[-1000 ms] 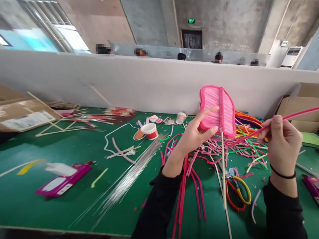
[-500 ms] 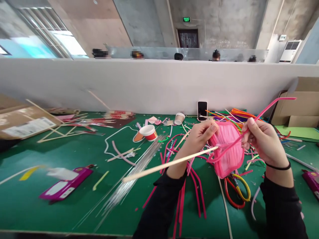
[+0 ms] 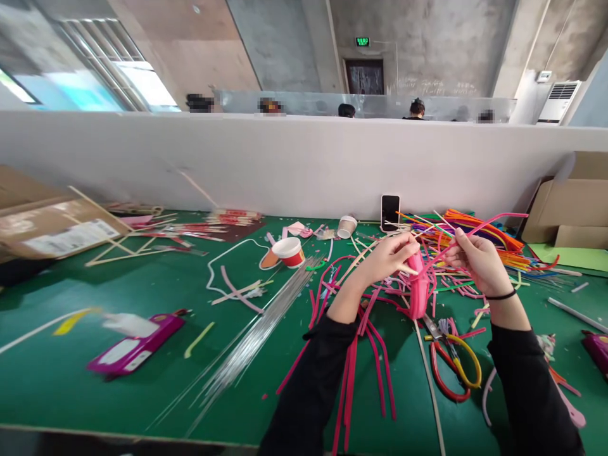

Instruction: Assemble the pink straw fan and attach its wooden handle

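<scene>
My left hand [image 3: 398, 258] is closed around the top of a pink fuzzy panel [image 3: 418, 294], which is turned nearly edge-on. A pale wooden stick shows only as a short end by my left fingers. To the right, my right hand [image 3: 477, 261] pinches a pink pipe cleaner [image 3: 498, 218]. One end of that pipe cleaner rises past my fingers; the other runs toward the panel. Scissors [image 3: 441, 382] with red and yellow handles lie on the table below the panel. Several dark pink pipe cleaners [image 3: 350, 386] lie beneath my left forearm.
A bundle of thin metal wires [image 3: 259, 335] lies left of my arm. Behind it stands a paper cup [image 3: 291, 253]. A phone [image 3: 390, 211] leans against the white partition [image 3: 285, 164]. Orange pipe cleaners [image 3: 494, 231] are heaped at the back right. Cardboard boxes [image 3: 57, 221] flank the table.
The pink panel has turned from facing me to nearly edge-on. The wooden stick no longer points out to the left. My right hand has moved slightly left and down with the pipe cleaner.
</scene>
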The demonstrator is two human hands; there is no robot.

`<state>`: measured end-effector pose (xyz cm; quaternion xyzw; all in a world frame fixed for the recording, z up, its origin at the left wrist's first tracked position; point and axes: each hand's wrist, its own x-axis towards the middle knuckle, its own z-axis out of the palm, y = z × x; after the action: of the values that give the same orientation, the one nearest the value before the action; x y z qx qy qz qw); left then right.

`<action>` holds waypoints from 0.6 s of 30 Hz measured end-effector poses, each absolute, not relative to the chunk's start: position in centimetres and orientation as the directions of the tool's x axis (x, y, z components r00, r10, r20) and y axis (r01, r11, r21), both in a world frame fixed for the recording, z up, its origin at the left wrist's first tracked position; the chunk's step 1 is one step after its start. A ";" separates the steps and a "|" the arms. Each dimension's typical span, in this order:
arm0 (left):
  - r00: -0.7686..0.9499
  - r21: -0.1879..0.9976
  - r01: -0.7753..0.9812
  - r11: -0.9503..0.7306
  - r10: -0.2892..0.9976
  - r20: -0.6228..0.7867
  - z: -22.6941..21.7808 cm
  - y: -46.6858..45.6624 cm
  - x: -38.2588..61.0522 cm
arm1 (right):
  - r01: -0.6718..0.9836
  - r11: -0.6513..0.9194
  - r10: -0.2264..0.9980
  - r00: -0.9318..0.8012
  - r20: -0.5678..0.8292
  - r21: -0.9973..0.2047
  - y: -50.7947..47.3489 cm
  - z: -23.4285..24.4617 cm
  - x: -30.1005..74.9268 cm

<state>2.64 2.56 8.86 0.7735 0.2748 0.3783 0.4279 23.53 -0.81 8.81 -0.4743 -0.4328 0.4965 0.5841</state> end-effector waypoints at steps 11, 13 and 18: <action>0.519 0.912 0.011 -0.410 0.782 0.345 5.3 6.2 2.1 | -0.233 0.024 0.981 0.193 -0.022 -0.972 1.4 6.4 24.9; 0.531 0.912 -0.006 -0.411 0.772 0.351 4.8 6.7 2.0 | -0.232 0.014 0.978 0.206 -0.035 -0.973 1.8 6.0 25.1; 0.537 0.881 0.002 -0.474 0.744 0.399 4.0 7.4 1.8 | -0.116 -0.044 0.972 0.224 -0.069 -0.992 1.8 6.5 25.7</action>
<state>1.75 7.40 4.00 0.7527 0.2479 0.4127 0.4491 25.65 1.76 6.51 -0.5397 -0.3968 0.4804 0.5661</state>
